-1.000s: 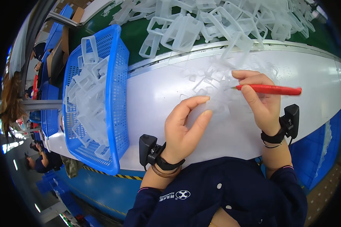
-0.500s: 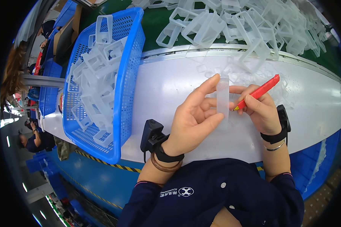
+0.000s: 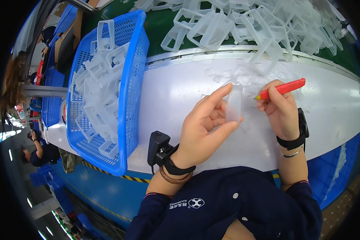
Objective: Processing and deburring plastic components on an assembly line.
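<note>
My left hand is closed round a translucent plastic frame, held on edge between thumb and fingers above the white table. Its far side is hidden by my fingers. My right hand grips a red trimming knife like a pen. The knife's small yellowish tip points left toward the frame, with a gap between them. Thin clear plastic scraps lie on the table just beyond both hands.
To the left stands a blue perforated basket holding many similar frames. A pile of frames covers the green surface behind the table's metal rail. At lower right is a blue bin. Another person is far left.
My right hand has moved the knife right, away from the frame. My left hand has tilted the frame a little and still holds it.
</note>
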Available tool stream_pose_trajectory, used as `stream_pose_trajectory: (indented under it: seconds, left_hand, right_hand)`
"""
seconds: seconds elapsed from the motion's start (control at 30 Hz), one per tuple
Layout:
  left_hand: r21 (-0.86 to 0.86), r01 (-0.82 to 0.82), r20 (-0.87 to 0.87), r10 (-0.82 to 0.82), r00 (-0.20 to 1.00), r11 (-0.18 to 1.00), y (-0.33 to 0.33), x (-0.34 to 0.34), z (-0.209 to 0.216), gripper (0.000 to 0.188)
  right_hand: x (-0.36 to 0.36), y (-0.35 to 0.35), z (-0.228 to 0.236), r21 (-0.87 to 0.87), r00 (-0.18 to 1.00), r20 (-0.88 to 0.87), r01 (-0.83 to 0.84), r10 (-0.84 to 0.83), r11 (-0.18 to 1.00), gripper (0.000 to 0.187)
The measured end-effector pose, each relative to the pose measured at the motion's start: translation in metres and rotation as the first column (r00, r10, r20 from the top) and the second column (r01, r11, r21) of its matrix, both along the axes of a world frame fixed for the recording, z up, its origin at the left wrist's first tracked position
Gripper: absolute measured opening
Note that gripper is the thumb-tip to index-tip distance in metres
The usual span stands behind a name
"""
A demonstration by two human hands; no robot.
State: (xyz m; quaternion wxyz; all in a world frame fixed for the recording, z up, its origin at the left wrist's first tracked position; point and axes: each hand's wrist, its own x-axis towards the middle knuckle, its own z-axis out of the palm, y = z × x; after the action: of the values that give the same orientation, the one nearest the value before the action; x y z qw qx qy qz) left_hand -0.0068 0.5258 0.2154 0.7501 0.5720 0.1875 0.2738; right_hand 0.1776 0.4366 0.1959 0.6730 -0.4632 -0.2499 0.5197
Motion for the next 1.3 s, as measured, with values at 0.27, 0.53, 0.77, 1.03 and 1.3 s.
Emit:
stream_pose_trajectory:
  seconds: [0.27, 0.53, 0.77, 1.03, 1.3]
  left_hand:
    - [-0.165, 0.046, 0.165, -0.018, 0.986, 0.985, 0.002, 0.004, -0.001, 0.05]
    - [0.686, -0.166, -0.031, 0.256, 0.966, 0.709, -0.003, 0.005, 0.001, 0.035]
    - [0.551, -0.158, -0.054, 0.224, 0.973, 0.82, -0.009, 0.009, -0.008, 0.036]
    - [0.432, -0.151, -0.023, 0.178, 0.984, 0.889, -0.009, 0.011, -0.009, 0.036]
    - [0.499, -0.19, -0.055, 0.249, 0.967, 0.846, -0.012, 0.009, -0.006, 0.033]
  right_hand:
    - [-0.007, -0.002, 0.002, 0.269, 0.978, -0.107, -0.147, 0.181, 0.952, 0.015]
    - [-0.01, -0.01, 0.024, 0.128, 0.896, 0.367, -0.313, 0.249, 0.941, 0.009]
    - [-0.014, -0.009, 0.017, 0.248, 0.967, 0.001, -0.247, 0.255, 0.937, 0.013]
    - [-0.023, -0.008, 0.012, 0.189, 0.978, -0.151, -0.111, 0.141, 0.976, 0.018]
    - [-0.032, -0.01, 0.017, 0.262, 0.877, 0.466, -0.013, -0.115, 0.965, 0.012]
